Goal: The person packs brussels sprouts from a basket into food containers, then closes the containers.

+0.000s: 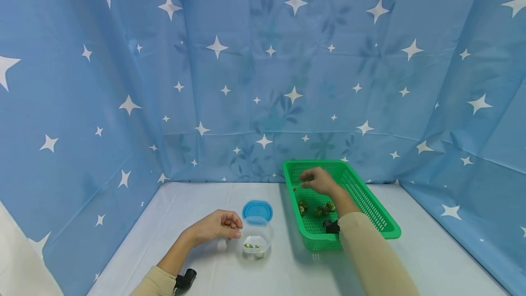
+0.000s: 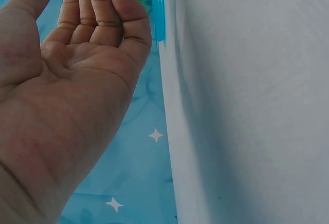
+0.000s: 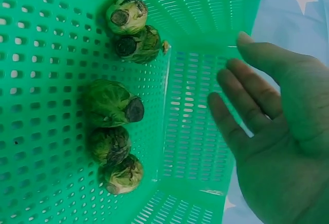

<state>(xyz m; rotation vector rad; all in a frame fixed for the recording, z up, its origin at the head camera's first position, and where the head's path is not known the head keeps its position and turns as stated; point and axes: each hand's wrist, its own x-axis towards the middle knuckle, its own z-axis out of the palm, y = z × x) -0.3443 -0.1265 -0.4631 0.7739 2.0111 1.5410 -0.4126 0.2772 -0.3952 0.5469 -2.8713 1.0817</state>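
My left hand (image 1: 218, 228) is beside the clear plastic container (image 1: 263, 236), its thumb and index fingertips pinching the near left part of the rim. Pieces of Brussels sprouts (image 1: 251, 245) lie inside the container. In the left wrist view, the other fingers (image 2: 134, 23) are curled and the thumb and index tips are out of frame. Over the far left part of the green basket (image 1: 392, 232) hovers my right hand (image 1: 320, 182). Its fingers are loosely bent and hold nothing in the right wrist view. Several Brussels sprouts (image 3: 110, 103) lie on the basket floor.
Behind the container, a blue lid (image 1: 257, 210) lies on the white tablecloth (image 1: 213, 271). A small pale piece (image 1: 222, 245) is near the left hand. Blue star-patterned curtains (image 1: 230, 104) enclose the table at the back and sides.
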